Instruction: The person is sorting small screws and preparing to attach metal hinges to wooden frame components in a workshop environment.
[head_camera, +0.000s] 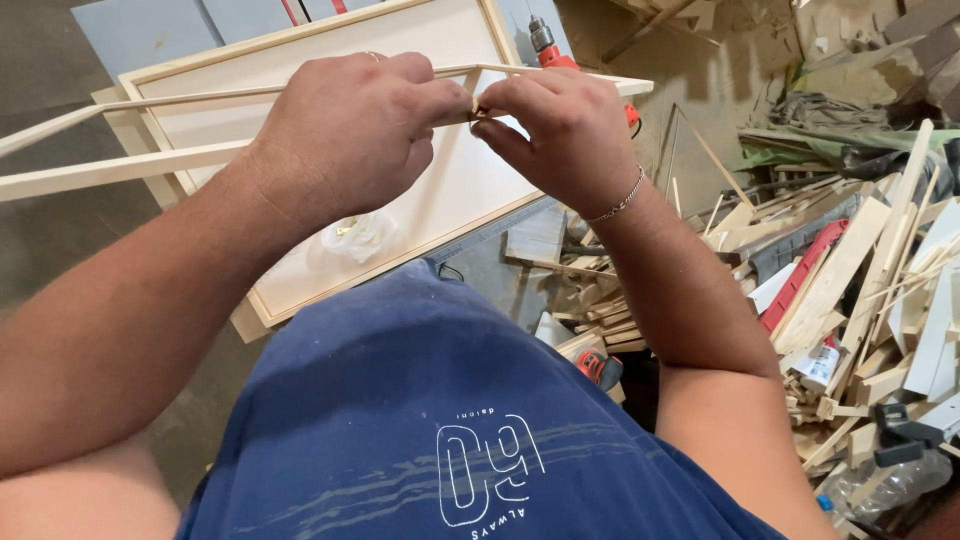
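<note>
**While pinched at the frame corner: small part at risk of dropping**

Where both hands meet, at about 12 o'clock of the view, left hand (345, 135) and right hand (570, 135) closed fingertip to fingertip on something tiny and brassy (477, 108), right at the corner of a thin wooden frame (120, 168). Too small to name; possibly a screw or hook, cannot tell. Left fingers curled tight, thumb and forefinger pinched on the frame strip. Right fingers likewise nearly shut, only tips working. Frame held in the air, long strips running off toward 9 o'clock, unsupported at the far end.

Below the hands, a larger pale panel with wooden border (440, 215), with a crumpled clear bag (362, 235) lying on it at about 7 o'clock of the hands. Red drill (550, 48) at 1 o'clock. Heap of offcuts (850, 290) at 3 to 4 o'clock.

Risks, as judged:
- Small part slipping from so narrow a pinch, lost among offcuts or on grey floor.
- Thin strip splitting or joint opening if pressed or twisted hard at the corner.
- Long free end sagging, levering against the grip.
- Fingertip pricked if the piece is pointed.
</note>
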